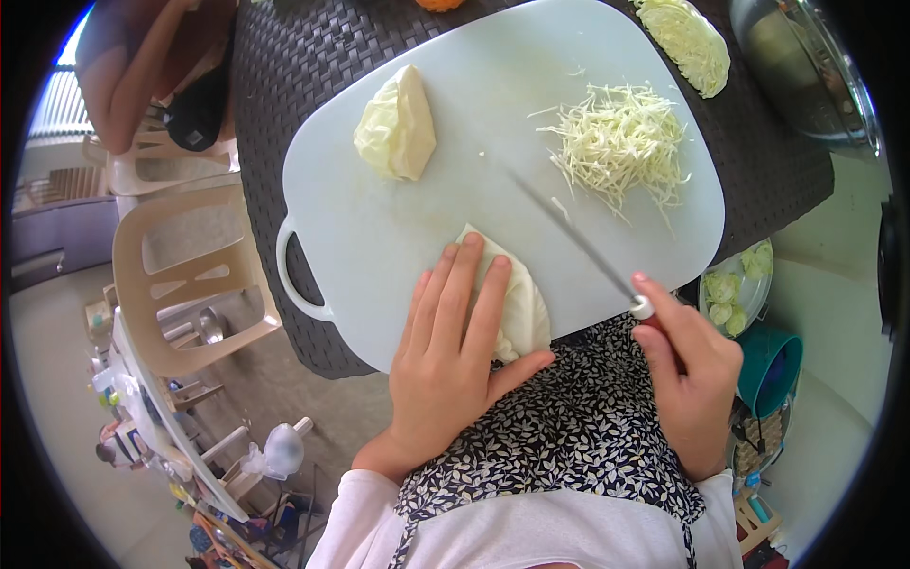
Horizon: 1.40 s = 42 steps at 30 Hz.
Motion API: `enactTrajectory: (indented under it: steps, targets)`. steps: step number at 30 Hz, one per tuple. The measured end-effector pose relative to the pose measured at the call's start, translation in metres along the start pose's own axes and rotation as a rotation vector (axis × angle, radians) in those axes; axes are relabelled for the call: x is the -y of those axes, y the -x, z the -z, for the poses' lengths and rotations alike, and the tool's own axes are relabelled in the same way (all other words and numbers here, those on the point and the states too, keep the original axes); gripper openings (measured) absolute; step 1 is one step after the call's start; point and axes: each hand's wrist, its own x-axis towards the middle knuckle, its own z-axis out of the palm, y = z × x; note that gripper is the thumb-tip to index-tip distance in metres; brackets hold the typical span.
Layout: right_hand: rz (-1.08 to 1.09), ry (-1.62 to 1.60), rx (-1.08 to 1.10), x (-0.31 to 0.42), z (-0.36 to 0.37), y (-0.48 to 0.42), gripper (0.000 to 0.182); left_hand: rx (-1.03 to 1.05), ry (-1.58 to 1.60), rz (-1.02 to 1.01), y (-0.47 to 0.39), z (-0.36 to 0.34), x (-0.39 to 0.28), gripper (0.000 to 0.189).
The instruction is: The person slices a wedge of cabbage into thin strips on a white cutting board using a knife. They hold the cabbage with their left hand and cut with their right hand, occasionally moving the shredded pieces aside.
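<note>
My left hand (455,327) lies spread on a cabbage wedge (525,306), pressing it to the near edge of a white plastic cutting board (469,92). In my right hand (689,363) is a kitchen knife (576,238) with a red and white handle. Its blade points up and left over the board, apart from the wedge and slightly blurred. A heap of finely shredded cabbage (618,146) sits on the board's right side. Another cabbage piece (397,124) rests toward the upper left of the board.
The board stands on a dark woven-pattern table (313,67). Beyond its right end are a cut cabbage piece (686,46) and a metal bowl (796,67). Plastic chairs (188,284) and a seated person (142,71) are at left. A teal bucket (771,370) stands low right.
</note>
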Motion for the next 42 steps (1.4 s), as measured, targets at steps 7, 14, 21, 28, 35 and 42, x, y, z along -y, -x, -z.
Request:
enactTrajectory:
  steps: [7,14,21,28,35,42]
  targets:
    - [-0.004,0.123,0.041,0.003,0.004,0.004,0.043,-0.001,0.003,0.002,-0.001,0.000,-0.001,0.085]
    - [-0.125,0.012,-0.015,0.003,0.006,0.009,0.036,0.023,0.011,0.015,-0.004,0.003,-0.003,0.074]
    - [-0.112,0.003,0.011,0.005,-0.004,0.013,0.040,0.044,-0.035,-0.039,-0.026,0.005,-0.015,0.058]
    - [-0.009,0.060,0.017,0.004,-0.015,0.017,0.047,0.066,-0.050,-0.107,-0.032,-0.005,-0.012,0.058]
    - [-0.001,0.079,0.005,0.004,-0.017,0.016,0.046,0.080,-0.011,-0.108,-0.032,-0.006,-0.012,0.059]
    - [-0.003,0.084,0.009,0.005,-0.017,0.016,0.045,0.080,-0.010,-0.118,-0.032,-0.007,-0.011,0.059]
